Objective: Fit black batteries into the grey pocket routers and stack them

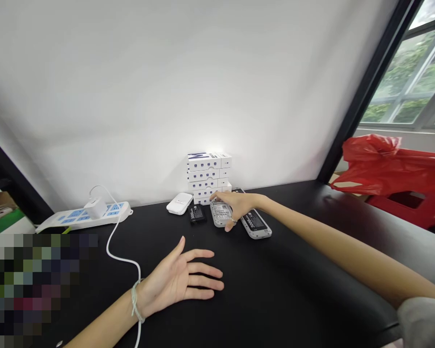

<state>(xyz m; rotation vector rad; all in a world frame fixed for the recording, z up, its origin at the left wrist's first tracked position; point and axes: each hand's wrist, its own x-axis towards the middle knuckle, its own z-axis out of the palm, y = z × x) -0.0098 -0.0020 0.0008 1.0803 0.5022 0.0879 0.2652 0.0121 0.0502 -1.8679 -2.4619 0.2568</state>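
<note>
My left hand [183,280] rests open above the black table [275,290], palm turned up and fingers spread, holding nothing. My right hand [235,205] reaches far forward and lies over a grey open device [220,213], fingers stretched across it. To the right of that hand lies another grey device [256,223] with a black battery in it. A loose black battery [197,213] lies left of the covered device, and a white cover [180,203] lies further left. A stack of small white boxes [208,176] stands behind them against the wall.
A white power strip [83,216] with a plugged charger [95,208] lies at the back left; its white cable [119,251] trails toward my left wrist. A red plastic bag [391,164] sits at the right, by a window. A blurred patch covers the lower left.
</note>
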